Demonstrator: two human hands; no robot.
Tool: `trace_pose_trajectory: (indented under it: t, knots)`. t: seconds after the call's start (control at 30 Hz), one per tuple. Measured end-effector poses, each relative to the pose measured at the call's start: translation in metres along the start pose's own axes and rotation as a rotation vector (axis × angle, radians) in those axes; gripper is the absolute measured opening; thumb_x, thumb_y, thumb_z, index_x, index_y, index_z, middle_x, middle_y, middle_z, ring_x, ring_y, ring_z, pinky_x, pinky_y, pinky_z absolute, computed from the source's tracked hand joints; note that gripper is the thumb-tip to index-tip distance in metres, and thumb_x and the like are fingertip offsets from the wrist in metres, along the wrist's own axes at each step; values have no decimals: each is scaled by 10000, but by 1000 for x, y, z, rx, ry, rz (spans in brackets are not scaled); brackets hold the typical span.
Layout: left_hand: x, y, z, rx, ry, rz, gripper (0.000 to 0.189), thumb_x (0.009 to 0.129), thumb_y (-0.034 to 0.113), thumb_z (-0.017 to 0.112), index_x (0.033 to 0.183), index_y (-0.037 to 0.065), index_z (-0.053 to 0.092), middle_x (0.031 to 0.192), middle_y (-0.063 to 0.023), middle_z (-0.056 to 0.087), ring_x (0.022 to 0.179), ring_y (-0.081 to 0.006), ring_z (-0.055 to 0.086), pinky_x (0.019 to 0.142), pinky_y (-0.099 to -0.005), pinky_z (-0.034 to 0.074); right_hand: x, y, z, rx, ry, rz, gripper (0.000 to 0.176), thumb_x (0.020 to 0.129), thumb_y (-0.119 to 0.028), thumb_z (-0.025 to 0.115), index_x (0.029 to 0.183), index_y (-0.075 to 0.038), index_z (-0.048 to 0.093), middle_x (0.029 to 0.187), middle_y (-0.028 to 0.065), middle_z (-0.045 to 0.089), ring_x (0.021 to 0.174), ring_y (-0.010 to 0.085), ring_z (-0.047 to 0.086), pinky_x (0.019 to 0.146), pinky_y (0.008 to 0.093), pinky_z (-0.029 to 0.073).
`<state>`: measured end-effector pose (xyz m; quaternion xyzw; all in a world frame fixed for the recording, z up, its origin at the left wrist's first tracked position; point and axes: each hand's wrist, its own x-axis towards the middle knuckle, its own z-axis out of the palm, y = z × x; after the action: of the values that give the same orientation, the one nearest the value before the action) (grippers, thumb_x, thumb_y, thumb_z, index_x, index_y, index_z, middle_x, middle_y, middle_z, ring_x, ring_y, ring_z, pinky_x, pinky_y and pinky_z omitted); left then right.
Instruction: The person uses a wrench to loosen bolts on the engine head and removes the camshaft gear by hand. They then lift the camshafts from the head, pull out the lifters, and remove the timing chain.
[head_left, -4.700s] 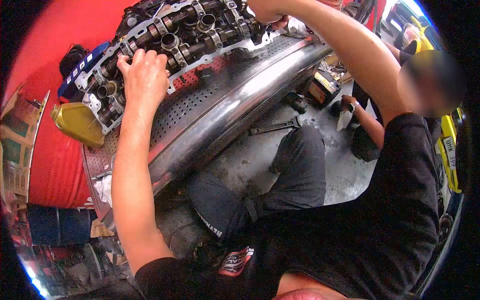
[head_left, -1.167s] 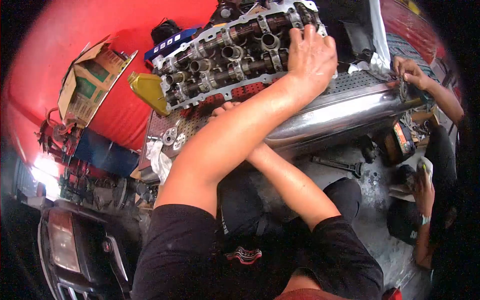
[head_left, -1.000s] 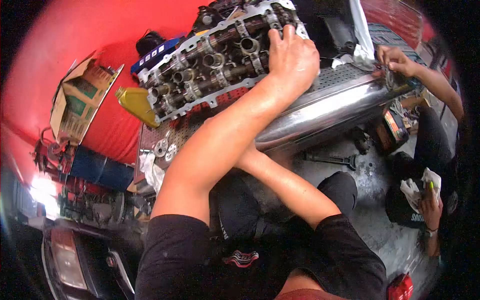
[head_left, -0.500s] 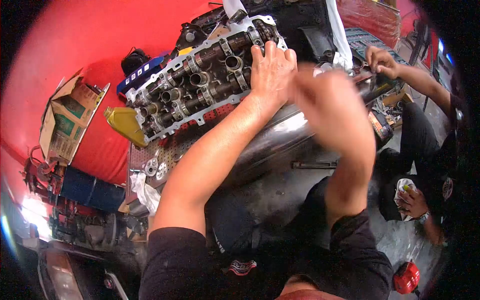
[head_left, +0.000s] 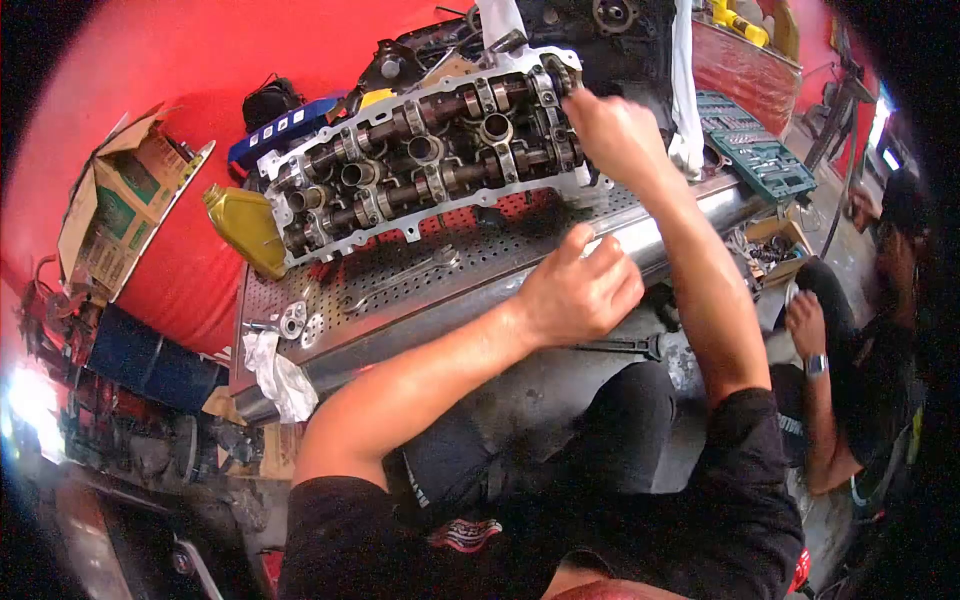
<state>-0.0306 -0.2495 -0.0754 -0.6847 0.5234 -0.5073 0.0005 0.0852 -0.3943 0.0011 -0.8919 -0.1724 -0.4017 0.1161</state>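
Observation:
A cylinder head (head_left: pixel 440 160) with camshafts, bearing caps and round tubes lies tilted across the perforated metal bench (head_left: pixel 400 300). At its right end is my right hand (head_left: pixel 618 132), fingers bent together over the last part of the head; what they grip, if anything, is hidden. My left hand (head_left: pixel 582 292) hovers over the front edge of the bench, apart from the head. Its fingers are curled, and whatever may be inside them does not show. Left of that hand, a wrench (head_left: pixel 405 280) rests on the bench.
A gold oil bottle (head_left: pixel 245 230) stands against the head's left end. Small metal parts (head_left: pixel 293 322) and a white rag (head_left: pixel 280 375) are at the bench's left. A green socket set case (head_left: pixel 755 150) lies at the right. Another person's hand (head_left: pixel 806 322) is low on the right.
My left hand has come off the right end of the cylinder head, down toward me. My right hand has moved up to that end. The camera view has shifted; the co-worker's arm has drawn back.

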Motion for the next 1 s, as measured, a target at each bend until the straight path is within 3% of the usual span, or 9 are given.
trace_pose_trajectory:
  t: [0.1,0.23,0.37,0.5,0.57,0.63,0.73,0.9,1.0]
  knots:
    - [-4,-7,-5,-18,-57,-28,163,803,234,604,865,90,649,808,-32,598,886,-210,584,867,-437,403,8,1,-8,79,44,135,364,1028,-432,488,988,-102,635,812,243,703,794,453,695,718,567,553]
    - [6,-16,-4,-15,-55,-101,139,785,237,600,801,100,617,767,-27,575,816,-210,560,854,-443,400,58,18,10,67,3,-60,374,1051,-400,446,1003,-60,593,858,272,674,870,482,649,723,589,504]
    - [-10,-16,-10,0,-60,-169,139,778,235,600,812,101,618,746,-26,558,836,-218,562,858,-453,404,14,1,6,-2,-30,48,249,1022,-319,489,1031,-92,593,815,242,697,809,457,681,711,572,520]
    - [-23,-26,-17,10,-80,-173,135,774,225,608,817,98,619,746,-27,554,838,-222,560,858,-451,405,22,-3,-3,89,22,197,339,1044,-414,449,1031,-105,587,828,271,686,822,482,669,715,577,519]
    - [-27,-24,-21,5,-112,-184,129,773,217,611,817,97,620,748,-27,553,836,-223,559,858,-448,405,57,16,4,44,114,16,386,1053,-439,412,1012,-95,582,883,270,691,880,467,669,742,574,524]
    - [-29,-25,-28,6,-124,-201,122,764,205,624,818,96,620,753,-25,554,835,-223,556,843,-443,403,87,29,15,-15,-10,-151,363,1050,-405,422,1013,-80,580,881,260,695,868,470,670,737,580,525]
    - [-37,-29,-35,11,-59,-258,130,749,204,656,808,96,616,749,-28,548,822,-226,550,829,-445,399,59,13,11,-34,-3,-17,324,1042,-363,445,1019,-71,584,874,255,699,852,473,673,730,576,530]
    - [-47,-30,-44,32,-151,-262,126,740,199,675,775,106,598,746,-39,543,817,-236,547,837,-447,397,-9,-2,10,-36,-23,126,311,1045,-378,463,990,-99,586,789,245,690,804,475,674,694,586,520]
    - [-45,-32,-47,13,-141,-264,124,728,183,685,773,107,599,751,-42,541,823,-238,548,839,-454,398,17,1,-2,8,93,159,373,1048,-439,439,975,-105,589,797,231,697,796,474,673,693,586,521]
